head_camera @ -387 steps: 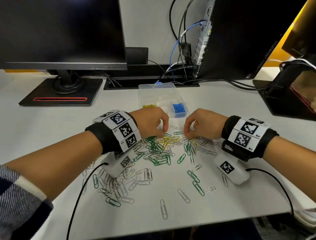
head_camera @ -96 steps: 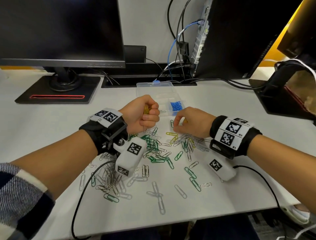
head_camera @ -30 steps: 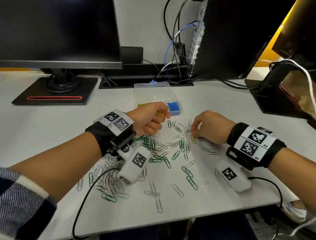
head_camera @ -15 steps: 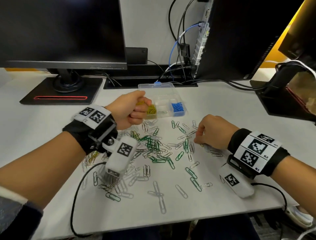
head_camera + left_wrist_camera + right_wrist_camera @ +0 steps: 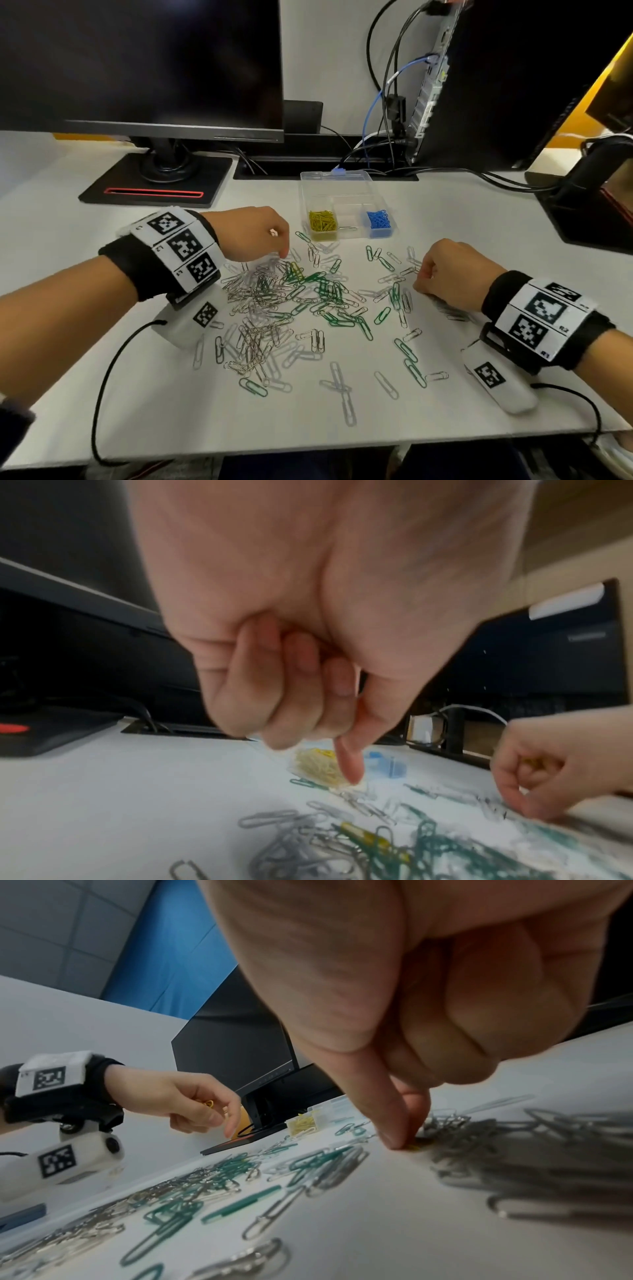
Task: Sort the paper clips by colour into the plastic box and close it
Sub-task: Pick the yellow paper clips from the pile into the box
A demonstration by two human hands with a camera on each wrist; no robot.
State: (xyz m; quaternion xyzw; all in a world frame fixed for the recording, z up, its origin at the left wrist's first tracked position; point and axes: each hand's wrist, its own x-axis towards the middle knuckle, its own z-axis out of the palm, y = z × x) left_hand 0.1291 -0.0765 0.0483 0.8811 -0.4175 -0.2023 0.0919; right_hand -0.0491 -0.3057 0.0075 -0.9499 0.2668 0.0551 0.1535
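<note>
The clear plastic box (image 5: 347,192) stands open at the back of the desk. Yellow clips (image 5: 322,221) fill its left compartment and blue clips (image 5: 378,219) its right one. Silver and green paper clips (image 5: 291,294) lie scattered in front of it, with one yellow clip (image 5: 363,833) among them. My left hand (image 5: 281,253) hovers over the pile's far left, index finger pointing down, other fingers curled round a yellow clip (image 5: 208,1103). At the pile's right side my right hand (image 5: 419,277) pinches a yellow clip (image 5: 413,1146) against the desk between thumb and finger.
A monitor on a black stand (image 5: 154,185) is at the back left. A computer tower (image 5: 496,85) with cables stands at the back right, and another black stand (image 5: 582,212) at the far right. The desk's front edge (image 5: 308,448) is close below the clips.
My left hand has come back from the box's yellow compartment down to the pile's far left. My right hand has stayed pinching at the pile's right side.
</note>
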